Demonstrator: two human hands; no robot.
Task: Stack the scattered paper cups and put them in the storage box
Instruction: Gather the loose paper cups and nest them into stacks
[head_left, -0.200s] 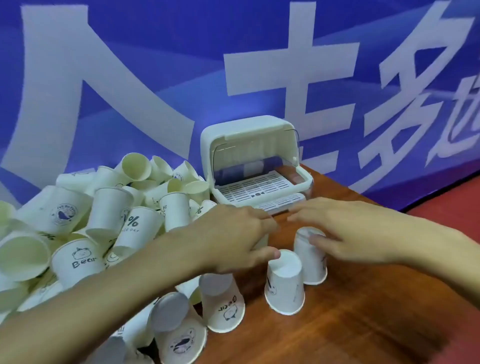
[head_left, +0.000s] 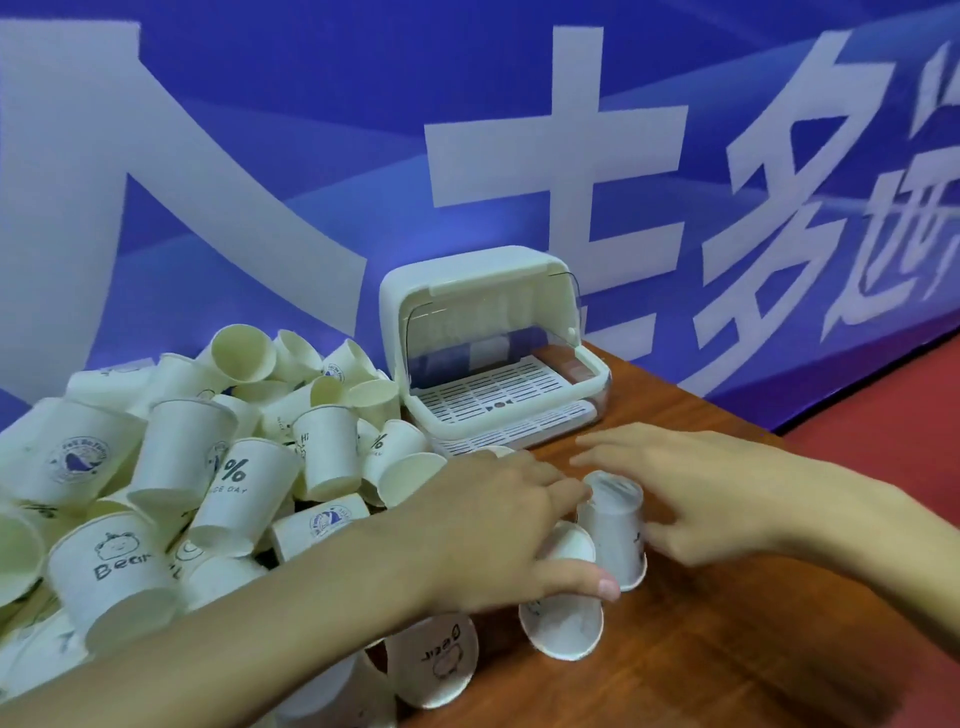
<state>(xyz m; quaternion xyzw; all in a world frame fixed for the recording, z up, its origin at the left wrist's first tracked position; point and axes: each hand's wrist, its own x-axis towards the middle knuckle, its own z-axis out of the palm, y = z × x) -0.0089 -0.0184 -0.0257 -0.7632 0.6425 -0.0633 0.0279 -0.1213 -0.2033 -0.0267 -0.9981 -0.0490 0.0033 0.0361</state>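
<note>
Storage box (head_left: 467, 278) stands on the wooden worktop (head_left: 737, 654), lid raised, slatted tray showing; a blue banner (head_left: 311, 182) hangs behind the box. Heap of paper cups (head_left: 208, 467) lies just left of the box. In front of the box two cups stand mouth-down, side by side: far cup (head_left: 615, 538) nearer the box, near cup (head_left: 563, 631) beyond it; a third inverted cup (head_left: 434, 662) sits further out. Left hand (head_left: 493, 525) spans the near cup, fingertips at the far cup's top, thumb across the near cup; whether it grips cannot be told. Right hand (head_left: 696, 493), fingers spread and fairly straight, touches the far cup's side.
</note>
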